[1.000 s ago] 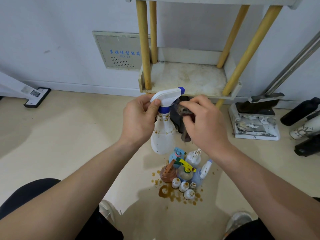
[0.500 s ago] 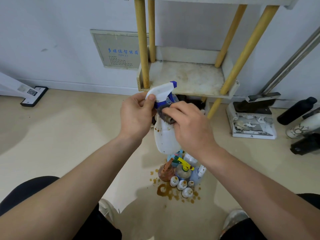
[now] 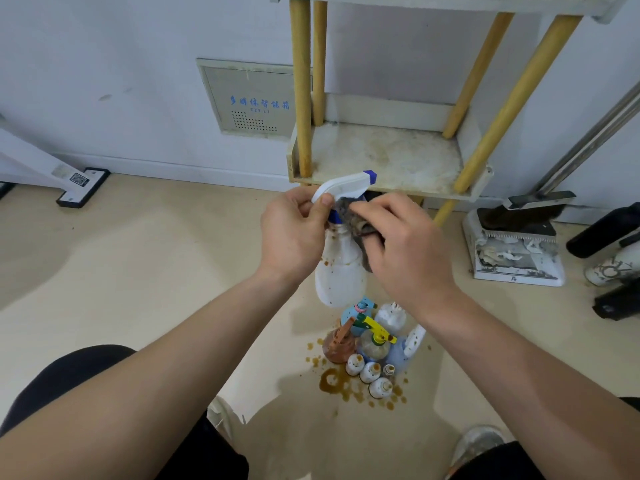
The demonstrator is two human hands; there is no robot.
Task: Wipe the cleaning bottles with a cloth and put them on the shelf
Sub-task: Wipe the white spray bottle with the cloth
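Observation:
A white spray bottle point(image 3: 341, 271) with a blue collar and brown spots hangs in the air in front of the shelf point(image 3: 391, 157). My left hand point(image 3: 294, 233) pinches its white trigger head. My right hand point(image 3: 405, 244) grips a dark grey cloth point(image 3: 356, 220) and presses it against the bottle's neck and shoulder. Below on the floor stands a cluster of several dirty bottles point(image 3: 370, 344), some with sprayer tops, beside a brown spill point(image 3: 336, 382).
The shelf has yellow wooden posts point(image 3: 300, 91) and a stained lower board. A dustpan with broom point(image 3: 516, 244) sits at the right, dark bottles point(image 3: 602, 230) beyond it. A white floor tool point(image 3: 79, 185) lies at the left. My knees and shoes frame the bottom.
My right hand has moved the cloth from beside the trigger onto the bottle's neck and shoulder. The bottle stays held up by my left hand.

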